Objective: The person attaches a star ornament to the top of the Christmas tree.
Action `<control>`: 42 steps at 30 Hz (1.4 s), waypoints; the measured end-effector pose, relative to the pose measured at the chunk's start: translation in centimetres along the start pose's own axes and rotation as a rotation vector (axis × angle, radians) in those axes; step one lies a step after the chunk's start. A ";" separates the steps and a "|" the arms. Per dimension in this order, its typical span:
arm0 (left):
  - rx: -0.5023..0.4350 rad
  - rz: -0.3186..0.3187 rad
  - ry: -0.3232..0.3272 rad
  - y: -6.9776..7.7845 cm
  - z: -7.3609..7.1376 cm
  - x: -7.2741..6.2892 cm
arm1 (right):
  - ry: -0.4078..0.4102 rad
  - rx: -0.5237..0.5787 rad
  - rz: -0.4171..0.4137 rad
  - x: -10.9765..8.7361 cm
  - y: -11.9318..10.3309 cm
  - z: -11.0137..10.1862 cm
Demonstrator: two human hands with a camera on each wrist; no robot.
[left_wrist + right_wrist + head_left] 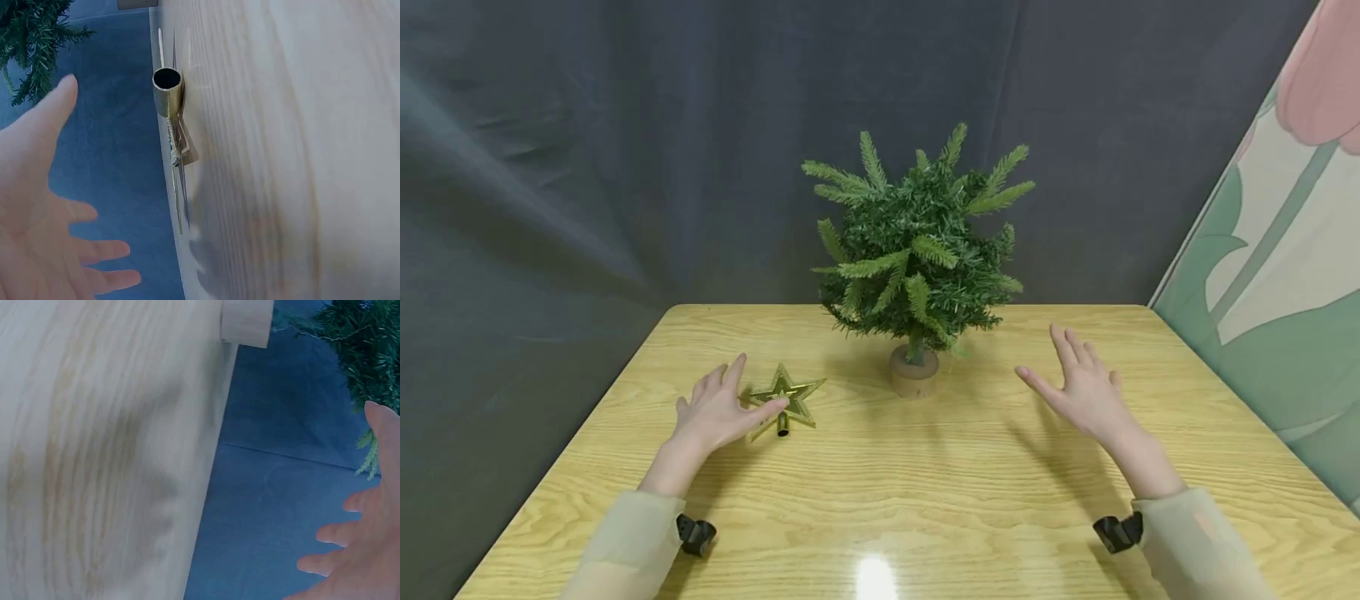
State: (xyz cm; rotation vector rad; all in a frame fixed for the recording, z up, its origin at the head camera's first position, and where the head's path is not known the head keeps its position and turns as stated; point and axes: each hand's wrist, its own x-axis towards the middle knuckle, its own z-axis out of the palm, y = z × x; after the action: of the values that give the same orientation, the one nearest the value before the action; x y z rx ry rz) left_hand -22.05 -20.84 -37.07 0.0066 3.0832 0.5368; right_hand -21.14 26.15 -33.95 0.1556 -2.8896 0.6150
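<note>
A gold star tree topper (802, 390) lies on the table left of the middle, its short tube socket (167, 94) facing the near edge. My left hand (718, 410) hovers above the table beside the star, fingers spread, the thumb overlapping the star in the head view. A small artificial Christmas tree (917, 233) stands upright on a round wooden base (913, 379) toward the back. To the right of the tree, my right hand (1086, 392) is held over the table with its fingers extended, holding nothing. Its shadow falls on the wood.
The light wood-grain table (880, 492) has a dark grey curtain (737, 125) behind it and along its left side. A panel with a painted tulip (1300, 217) runs along the right edge. Dark wrist cameras (696, 535) are strapped near both sleeves.
</note>
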 end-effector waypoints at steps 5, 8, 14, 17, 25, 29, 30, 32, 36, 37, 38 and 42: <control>-0.072 -0.050 -0.031 0.0 0.1 0.2 | 0.013 0.089 -0.022 0.1 -0.4 -0.8; -0.103 -0.070 -0.039 0.1 0.2 0.2 | -0.006 0.217 -0.013 0.2 -0.7 -1.4; -0.163 -0.083 -0.023 0.3 0.6 0.1 | 0.069 0.385 0.010 0.1 -1.9 -2.8; -0.165 -0.086 -0.024 0.3 0.9 0.0 | 0.122 0.427 -0.007 0.1 -2.6 -3.6; -0.173 -0.135 -0.021 0.4 1.5 0.0 | 0.277 0.585 -0.022 0.9 -4.9 -5.8; -0.173 -0.139 -0.017 0.6 1.6 0.0 | 0.322 0.665 -0.050 1.4 -6.3 -7.0; -0.174 -0.140 -0.026 0.6 1.6 0.1 | 0.328 0.678 -0.055 1.5 -6.7 -7.4; -0.168 -0.144 -0.043 0.6 1.5 0.2 | 0.337 0.693 -0.062 1.8 -7.5 -7.9; -0.168 -0.155 -0.088 0.7 1.3 0.4 | 0.346 0.722 -0.086 2.4 -8.9 -8.8; -0.169 -0.158 -0.096 0.7 1.2 0.4 | 0.347 0.726 -0.090 2.6 -9.2 -8.9; -0.172 -0.160 -0.107 0.7 1.2 0.4 | 0.347 0.729 -0.094 2.8 -9.5 -9.1; -0.175 -0.176 -0.137 0.9 1.0 0.5 | 0.342 0.749 -0.111 3.5 -10.6 -9.5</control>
State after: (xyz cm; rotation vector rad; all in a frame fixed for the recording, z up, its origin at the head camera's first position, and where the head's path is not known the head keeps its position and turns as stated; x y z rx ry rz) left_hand -22.51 -19.69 -37.73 -0.2179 2.8578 0.7588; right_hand -21.57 20.21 -20.57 0.2715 -2.1833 1.4990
